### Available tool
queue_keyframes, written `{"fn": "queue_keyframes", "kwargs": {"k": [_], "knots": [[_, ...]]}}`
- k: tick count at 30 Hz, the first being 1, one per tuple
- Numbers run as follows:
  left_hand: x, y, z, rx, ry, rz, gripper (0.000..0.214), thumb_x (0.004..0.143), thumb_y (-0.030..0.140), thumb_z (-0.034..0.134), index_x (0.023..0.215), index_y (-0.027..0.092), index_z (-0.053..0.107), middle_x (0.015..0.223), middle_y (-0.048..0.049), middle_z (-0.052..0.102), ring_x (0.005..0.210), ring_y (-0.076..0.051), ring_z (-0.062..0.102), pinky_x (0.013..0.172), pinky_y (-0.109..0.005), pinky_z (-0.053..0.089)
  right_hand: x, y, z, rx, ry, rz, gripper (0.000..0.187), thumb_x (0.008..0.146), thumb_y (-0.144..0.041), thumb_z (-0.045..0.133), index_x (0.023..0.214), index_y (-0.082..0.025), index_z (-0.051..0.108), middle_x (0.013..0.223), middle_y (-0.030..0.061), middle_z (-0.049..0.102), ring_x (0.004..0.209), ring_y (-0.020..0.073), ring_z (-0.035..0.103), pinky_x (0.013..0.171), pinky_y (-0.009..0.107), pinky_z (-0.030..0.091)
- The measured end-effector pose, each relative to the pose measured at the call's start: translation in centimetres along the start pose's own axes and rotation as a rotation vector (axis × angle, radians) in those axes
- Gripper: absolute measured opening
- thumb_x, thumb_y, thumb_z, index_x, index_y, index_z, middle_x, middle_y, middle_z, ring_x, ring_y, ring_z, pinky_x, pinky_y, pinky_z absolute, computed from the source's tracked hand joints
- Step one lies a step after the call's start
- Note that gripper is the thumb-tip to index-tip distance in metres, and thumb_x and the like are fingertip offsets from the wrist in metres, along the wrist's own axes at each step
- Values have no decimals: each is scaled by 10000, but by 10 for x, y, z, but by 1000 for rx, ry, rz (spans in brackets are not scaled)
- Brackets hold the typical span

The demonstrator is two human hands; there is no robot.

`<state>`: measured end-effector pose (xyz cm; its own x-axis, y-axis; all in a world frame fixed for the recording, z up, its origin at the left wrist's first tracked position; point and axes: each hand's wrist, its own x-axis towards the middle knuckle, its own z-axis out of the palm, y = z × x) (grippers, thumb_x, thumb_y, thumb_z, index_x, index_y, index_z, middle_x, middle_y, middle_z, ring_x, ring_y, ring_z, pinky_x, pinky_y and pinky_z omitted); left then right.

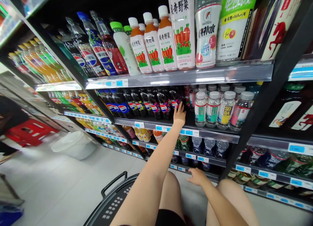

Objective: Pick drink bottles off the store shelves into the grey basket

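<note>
My left hand (pixel 179 115) reaches onto the second shelf with its fingers apart. Its fingertips are at the front of a dark cola bottle (pixel 174 95), the rightmost in a row of similar Pepsi bottles (pixel 146 102); whether they press on it I cannot tell. Just right of that hand stand small clear bottles with grey caps, among them a soda bottle (pixel 201 110) with a green and white label. Lower down, my right hand (pixel 197 176) hangs in front of the bottom shelves, fingers loosely stretched and holding nothing.
A dark shopping basket (pixel 114 203) with a handle stands by my left leg. Above, a shelf edge (pixel 181 77) carries large juice and cola bottles. A black upright post (pixel 259 99) divides the shelves at right. On the floor at left are a white tub (pixel 73 146) and a red stool (pixel 30 131).
</note>
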<state>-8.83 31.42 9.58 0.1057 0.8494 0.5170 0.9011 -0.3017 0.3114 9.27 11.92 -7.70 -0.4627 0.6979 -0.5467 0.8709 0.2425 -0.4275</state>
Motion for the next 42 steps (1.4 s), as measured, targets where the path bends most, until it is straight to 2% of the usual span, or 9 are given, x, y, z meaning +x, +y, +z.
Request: {"fn": "queue_keyframes", "kwargs": {"k": [4,8,11,15,26,30,33,37,42], "knots": [[0,-1,-3,6,-47,13,554,770,-42,487,1158,264,738,1300,-71,680,1471,-244,381,1290,-587,97,-1,0,-2,3,2,-3,533,779,-378,714,1290,-231,678,1142,105,743,1108,302,681,907,347,502],[-4,3,-10,-49,-41,65,482,873,25,448,1199,254,720,1250,-57,701,1300,-237,542,1171,-465,398,-2,-2,-2,9,6,-6,512,777,-372,710,1278,-268,679,1113,87,753,1096,303,684,905,355,497],[-6,6,-11,-81,-103,-82,456,934,111,454,1331,238,639,1224,-91,703,1123,-249,650,961,-387,540,-3,-3,-2,13,8,-12,512,774,-351,708,1272,-238,686,1100,101,754,1078,310,688,895,358,497],[-4,7,-8,-79,-149,-309,589,940,163,498,1524,196,428,1088,-119,740,1000,-273,700,906,-392,545,-3,-5,-3,16,3,-13,523,770,-362,715,1276,-235,684,1097,100,755,1069,314,688,879,355,499],[-2,2,-4,-158,-86,-342,650,938,178,490,1568,150,335,995,-119,743,938,-260,710,896,-369,538,-2,-1,-2,20,-2,-8,507,790,-365,718,1275,-219,687,1094,109,757,1063,301,689,895,357,494],[-13,10,-12,-263,180,-240,489,1010,211,348,1485,146,444,1074,-129,712,1014,-220,679,969,-362,518,-2,-2,-2,0,1,10,503,808,-346,708,1293,-218,676,1141,109,743,1089,285,685,916,351,500],[-64,8,-21,-284,400,-69,470,1038,305,306,1467,165,438,1197,-151,662,1120,-211,628,1010,-380,510,-3,-3,-2,-28,-19,29,511,822,-342,703,1311,-197,664,1201,131,722,1115,285,679,933,351,500],[-215,-23,-24,-123,292,10,523,963,366,476,1454,195,419,1280,-178,632,1255,-276,581,1082,-483,478,-7,1,-1,-74,-90,30,500,826,-342,709,1300,-190,668,1310,142,674,1217,284,634,984,340,484],[-479,-48,-41,219,21,-757,697,945,427,413,1547,102,278,1583,-244,339,1533,-323,245,1237,-559,262,-11,12,7,-126,-179,7,533,854,-304,687,1359,-151,621,1372,160,632,1245,272,620,1025,330,466]]}}
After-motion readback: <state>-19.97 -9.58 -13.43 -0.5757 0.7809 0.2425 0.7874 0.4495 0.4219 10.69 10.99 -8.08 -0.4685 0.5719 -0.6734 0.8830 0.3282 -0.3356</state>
